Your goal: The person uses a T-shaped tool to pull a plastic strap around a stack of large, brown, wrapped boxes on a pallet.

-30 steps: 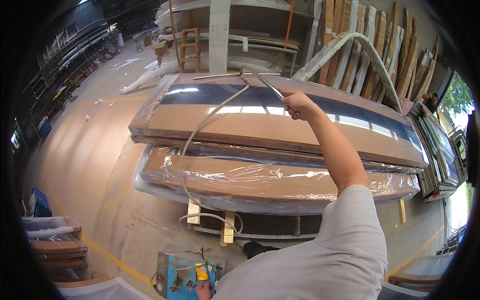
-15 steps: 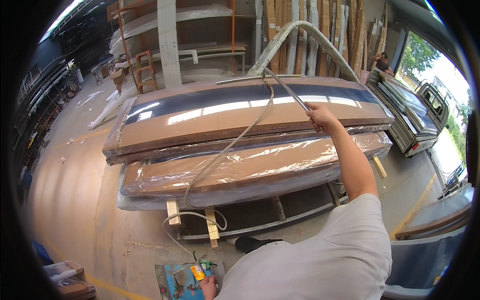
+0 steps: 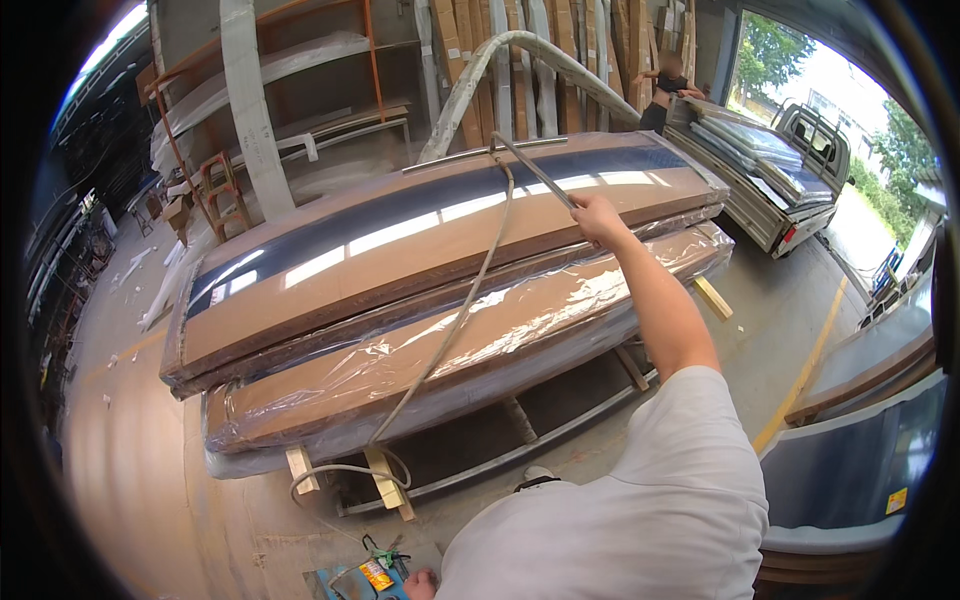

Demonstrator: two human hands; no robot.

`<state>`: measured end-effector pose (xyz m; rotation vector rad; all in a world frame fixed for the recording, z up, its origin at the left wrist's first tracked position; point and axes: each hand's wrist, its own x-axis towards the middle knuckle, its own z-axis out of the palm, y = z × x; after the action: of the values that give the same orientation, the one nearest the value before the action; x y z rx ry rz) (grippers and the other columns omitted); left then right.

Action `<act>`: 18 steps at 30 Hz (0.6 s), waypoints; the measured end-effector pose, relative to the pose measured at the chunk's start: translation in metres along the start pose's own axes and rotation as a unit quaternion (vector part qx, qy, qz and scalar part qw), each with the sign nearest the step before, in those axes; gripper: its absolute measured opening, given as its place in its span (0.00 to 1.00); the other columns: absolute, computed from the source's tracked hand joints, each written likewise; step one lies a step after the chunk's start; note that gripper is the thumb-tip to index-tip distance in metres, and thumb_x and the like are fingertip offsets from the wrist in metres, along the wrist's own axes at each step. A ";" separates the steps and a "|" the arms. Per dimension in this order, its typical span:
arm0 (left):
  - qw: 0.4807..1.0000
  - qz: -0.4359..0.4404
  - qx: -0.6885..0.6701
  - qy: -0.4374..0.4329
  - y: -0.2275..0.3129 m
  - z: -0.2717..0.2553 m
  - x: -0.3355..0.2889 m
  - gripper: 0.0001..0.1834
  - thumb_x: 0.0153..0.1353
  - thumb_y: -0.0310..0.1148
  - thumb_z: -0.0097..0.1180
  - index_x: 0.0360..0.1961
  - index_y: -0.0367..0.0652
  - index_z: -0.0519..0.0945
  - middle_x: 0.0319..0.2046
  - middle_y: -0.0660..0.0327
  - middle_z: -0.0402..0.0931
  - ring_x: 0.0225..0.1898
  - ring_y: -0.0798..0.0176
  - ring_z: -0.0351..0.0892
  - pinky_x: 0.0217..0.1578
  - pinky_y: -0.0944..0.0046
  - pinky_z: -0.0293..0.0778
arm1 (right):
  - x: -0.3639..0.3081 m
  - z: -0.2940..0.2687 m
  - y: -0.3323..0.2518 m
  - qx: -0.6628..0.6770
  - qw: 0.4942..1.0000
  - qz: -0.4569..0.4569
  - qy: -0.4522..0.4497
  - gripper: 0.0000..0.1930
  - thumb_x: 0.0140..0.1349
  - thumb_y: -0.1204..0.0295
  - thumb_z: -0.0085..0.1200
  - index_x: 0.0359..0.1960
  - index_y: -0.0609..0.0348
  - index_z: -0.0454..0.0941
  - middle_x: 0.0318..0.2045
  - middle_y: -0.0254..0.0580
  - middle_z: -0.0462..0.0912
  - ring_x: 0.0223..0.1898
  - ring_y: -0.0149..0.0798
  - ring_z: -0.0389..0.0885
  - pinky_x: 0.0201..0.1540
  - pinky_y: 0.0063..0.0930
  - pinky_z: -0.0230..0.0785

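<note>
My right hand (image 3: pixel 600 222) is closed around the handle of a long T-shaped metal wand (image 3: pixel 540 172). Its thin crossbar lies level over the top of a film-wrapped brown and dark-blue panel (image 3: pixel 330 300). From the wand's head a beige hose (image 3: pixel 468 305) droops across the panels, loops near the floor and runs toward a blue surface (image 3: pixel 335 582) at the bottom. My left hand (image 3: pixel 421 585) shows at the lower edge with fingers curled, beside a small yellow-labelled container (image 3: pixel 377 574); what it may hold is hidden. A second wrapped panel (image 3: pixel 400 385) lies lower, in front.
Wooden blocks (image 3: pixel 386 485) and a metal frame (image 3: pixel 500 470) sit under the stack. A padded arched bar (image 3: pixel 465 95) rises behind it. A loaded truck (image 3: pixel 750 185) stands at the right, a person (image 3: pixel 668 88) beside it. More panels (image 3: pixel 860 470) lean at the lower right.
The view has turned right, so the panels and truck sit further left in it. The wand is still in my right hand, over the upper panel. My left hand stays low.
</note>
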<state>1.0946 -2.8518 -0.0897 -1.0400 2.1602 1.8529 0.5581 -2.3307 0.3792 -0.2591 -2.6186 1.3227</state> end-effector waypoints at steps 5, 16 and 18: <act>0.998 -0.021 0.055 -0.038 0.049 0.077 -0.006 0.11 0.55 0.27 0.53 0.25 0.31 0.85 0.18 0.60 0.79 0.20 0.68 0.75 0.24 0.64 0.72 | 0.078 -0.045 0.066 -0.054 0.997 -0.039 0.045 0.22 0.64 0.71 0.48 0.61 0.52 0.77 0.18 0.41 0.74 0.17 0.36 0.72 0.22 0.35 0.66; 0.980 -0.066 0.158 -0.101 0.157 0.256 -0.014 0.11 0.56 0.27 0.53 0.25 0.31 0.85 0.19 0.60 0.79 0.21 0.68 0.75 0.24 0.64 0.72 | 0.169 -0.197 0.231 -0.137 0.979 -0.001 0.151 0.22 0.66 0.67 0.51 0.62 0.51 0.76 0.48 0.62 0.82 0.51 0.57 0.82 0.55 0.40 0.71; 0.978 -0.068 0.163 -0.106 0.167 0.271 -0.014 0.11 0.56 0.27 0.53 0.25 0.31 0.84 0.19 0.60 0.79 0.21 0.68 0.75 0.25 0.64 0.72 | 0.178 -0.229 0.274 -0.134 0.977 0.023 0.163 0.23 0.66 0.68 0.51 0.63 0.51 0.75 0.50 0.64 0.81 0.55 0.59 0.79 0.58 0.41 0.69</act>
<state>0.9203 -2.5972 -0.0109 -0.8526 2.1131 1.4151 0.4625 -1.9507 0.3079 -0.5307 -2.5102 0.8469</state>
